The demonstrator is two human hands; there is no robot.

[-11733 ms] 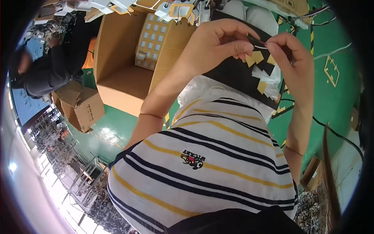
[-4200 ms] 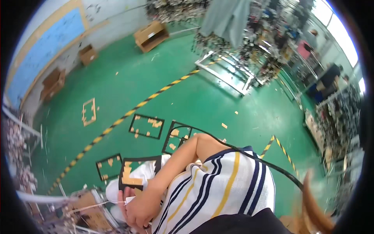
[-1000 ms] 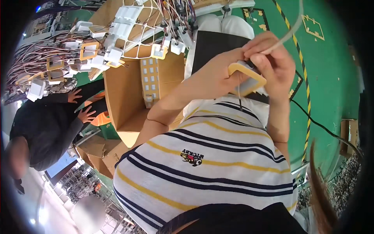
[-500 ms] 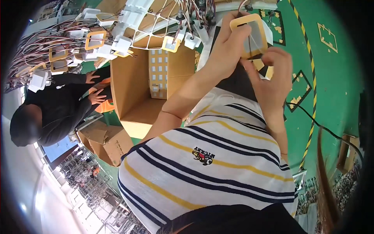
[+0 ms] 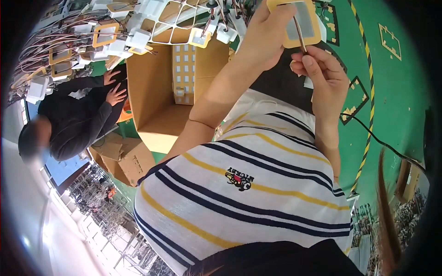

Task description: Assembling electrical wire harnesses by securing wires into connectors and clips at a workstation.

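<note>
At the top of the view my left hand (image 5: pixel 271 39) is closed on a rounded rectangular housing (image 5: pixel 309 23) with a yellow-orange rim and a grey-white middle. Its thumb lies across the housing's face. A thin brown wire (image 5: pixel 300 36) runs over the middle and down past the lower rim. Just below that rim, my right hand (image 5: pixel 328 76) pinches the wire's end between thumb and fingers. The housing's top edge is cut off by the picture.
Left of my forearm stands a large open cardboard box (image 5: pixel 149 87) holding a sheet of pale squares. Wired white housings with yellow rims (image 5: pixel 106 35) hang at upper left. Another person (image 5: pixel 69 119) sits at left. A black cable (image 5: pixel 391 154) crosses the green floor.
My right hand has left the housing's lower rim area and now pinches the wire, which hangs straighter. The housing and my left hand appear higher in the view, which has shifted slightly.
</note>
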